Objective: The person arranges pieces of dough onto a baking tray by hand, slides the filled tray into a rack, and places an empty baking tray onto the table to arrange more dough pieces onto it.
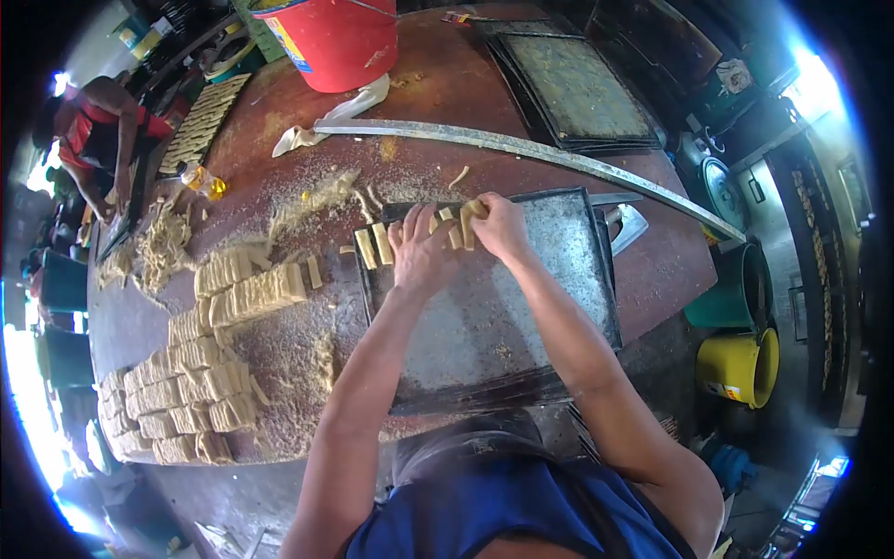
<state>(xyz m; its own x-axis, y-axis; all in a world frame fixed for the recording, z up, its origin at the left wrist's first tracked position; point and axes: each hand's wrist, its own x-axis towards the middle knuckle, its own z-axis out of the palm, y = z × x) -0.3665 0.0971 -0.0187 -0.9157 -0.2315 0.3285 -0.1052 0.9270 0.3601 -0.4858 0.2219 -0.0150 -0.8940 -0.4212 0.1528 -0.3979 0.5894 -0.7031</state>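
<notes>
A metal baking tray (494,317) lies in front of me on the reddish table, on top of other trays. Along its far edge is a row of pale dough strips (383,244). Over that row rests my left hand (421,250), its fingers spread and touching the strips. My right hand (503,229) is closed, thumb and fingers pinching a dough strip (468,229) at the right end of the row. Part of the row is hidden under my left fingers. To the left, cut dough strips (256,296) stand packed together in blocks.
Flour and scraps cover the table (270,121). A long metal bar (484,140) crosses beyond the tray. A red bucket (340,42) and stacked trays (577,84) stand farther back. Another person (102,130) works at the far left. Green (731,293) and yellow buckets (740,365) are at right.
</notes>
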